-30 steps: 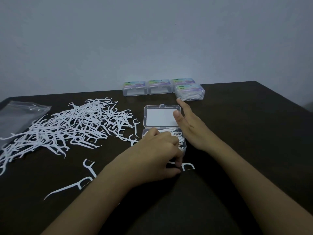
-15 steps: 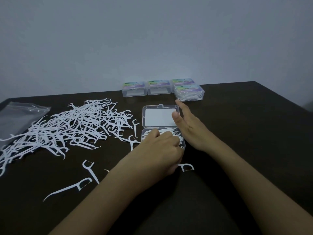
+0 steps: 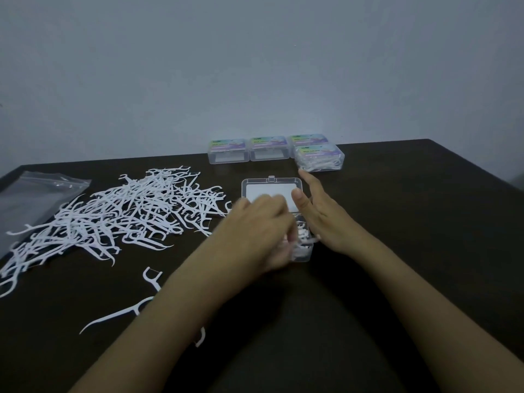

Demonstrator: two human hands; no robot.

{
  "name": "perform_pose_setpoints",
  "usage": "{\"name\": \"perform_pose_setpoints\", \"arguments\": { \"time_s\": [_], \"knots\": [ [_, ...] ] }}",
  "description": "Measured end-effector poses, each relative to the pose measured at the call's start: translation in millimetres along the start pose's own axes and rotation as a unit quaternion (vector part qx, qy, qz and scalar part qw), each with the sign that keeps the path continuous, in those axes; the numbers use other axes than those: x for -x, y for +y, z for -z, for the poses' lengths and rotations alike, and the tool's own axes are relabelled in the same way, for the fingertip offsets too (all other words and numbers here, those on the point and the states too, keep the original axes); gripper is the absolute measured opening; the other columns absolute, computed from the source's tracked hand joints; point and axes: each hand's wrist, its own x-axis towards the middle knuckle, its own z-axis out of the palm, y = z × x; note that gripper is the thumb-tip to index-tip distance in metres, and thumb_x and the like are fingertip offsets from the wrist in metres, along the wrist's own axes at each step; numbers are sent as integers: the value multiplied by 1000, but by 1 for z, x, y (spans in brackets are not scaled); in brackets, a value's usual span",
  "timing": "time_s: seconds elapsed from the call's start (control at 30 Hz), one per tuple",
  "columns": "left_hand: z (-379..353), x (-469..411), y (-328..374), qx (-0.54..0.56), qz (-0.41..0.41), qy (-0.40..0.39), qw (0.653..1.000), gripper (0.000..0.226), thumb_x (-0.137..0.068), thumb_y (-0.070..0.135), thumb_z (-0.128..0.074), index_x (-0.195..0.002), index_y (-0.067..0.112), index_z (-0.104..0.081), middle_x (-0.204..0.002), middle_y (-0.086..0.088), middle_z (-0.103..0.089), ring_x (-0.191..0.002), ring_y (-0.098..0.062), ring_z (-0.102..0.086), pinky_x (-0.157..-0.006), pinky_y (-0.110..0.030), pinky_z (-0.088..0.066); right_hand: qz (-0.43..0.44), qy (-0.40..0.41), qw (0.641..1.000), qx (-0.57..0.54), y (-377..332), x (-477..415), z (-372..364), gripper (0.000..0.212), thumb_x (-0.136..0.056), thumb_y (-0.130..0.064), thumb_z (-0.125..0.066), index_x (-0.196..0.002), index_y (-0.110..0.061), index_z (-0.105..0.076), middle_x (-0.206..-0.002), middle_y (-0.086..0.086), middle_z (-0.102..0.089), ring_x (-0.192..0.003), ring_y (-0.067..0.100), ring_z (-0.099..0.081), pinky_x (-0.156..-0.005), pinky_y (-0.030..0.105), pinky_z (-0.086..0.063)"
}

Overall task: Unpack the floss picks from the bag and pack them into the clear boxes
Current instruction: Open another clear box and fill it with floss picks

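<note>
At frame centre, floss picks (image 3: 302, 239) are apparently being settled into the open clear box (image 3: 306, 257) by a blurred left hand (image 3: 261, 228), its grip being indiscernible, while the box is being braced by the flat, straight-fingered right hand (image 3: 323, 219); picks are best being laid parallel, below the rim.

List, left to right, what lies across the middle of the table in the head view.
Clear plastic bag → heap of loose floss picks → open clear box → right hand. The left hand overlaps the box, so it is left out.
</note>
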Motion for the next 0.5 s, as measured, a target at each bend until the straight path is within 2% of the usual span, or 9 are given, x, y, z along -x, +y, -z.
{"name": "perform_pose_setpoints", "arguments": {
  "time_s": [0.07, 0.13, 0.3, 0.43, 0.5],
  "knots": [
    [2, 1, -11, -27, 44, 26, 998, 27, -69, 33, -40, -67, 19, -63, -68, 0, -56, -66, -16, -54, -57, -25, -39, 1, -6, 1000, 4, -1, 0, 0, 90, -68, -74, -15, -147, -33, -4, -149, 4, -33, -136, 25, -32, -110, 53, -24],
    [2, 2, -17, -49, 88, 49, 994, 27, -71, 32, -41, -68, 16, -63, -68, -2, -55, -63, -20, -56, -56, -25, -39, 1, -8, 1000, 8, -2, -1, 0, 92, -67, -75, -16, -147, -31, -5, -149, 5, -34, -135, 26, -35, -110, 54, -26],
    [-2, 2, -23, -25, 146, 84, 985, 17, -66, 23, -63, -74, 8, -66, -69, -9, -56, -61, -27, -56, -55, -29, -42, 0, -12, 1000, 14, -1, -2, -1, 96, -64, -78, -16, -147, -32, -3, -151, 5, -31, -135, 27, -34, -109, 55, -26],
    [-6, 3, -24, 25, 150, 65, 986, 17, -77, 23, -66, -82, 7, -68, -75, -6, -51, -72, -26, -53, -63, -31, -36, 1, -12, 1000, 9, 0, -1, -1, 91, -67, -77, -17, -147, -33, -5, -150, 5, -31, -136, 26, -33, -110, 54, -25],
    [-7, 4, -25, 60, 165, 38, 984, 19, -85, 27, -64, -92, 10, -67, -84, 1, -43, -84, -18, -44, -73, -28, -32, 6, -12, 1000, 12, -1, 1, 0, 85, -73, -73, -20, -147, -32, -7, -148, 5, -35, -133, 26, -36, -109, 52, -27]
  ]
}}
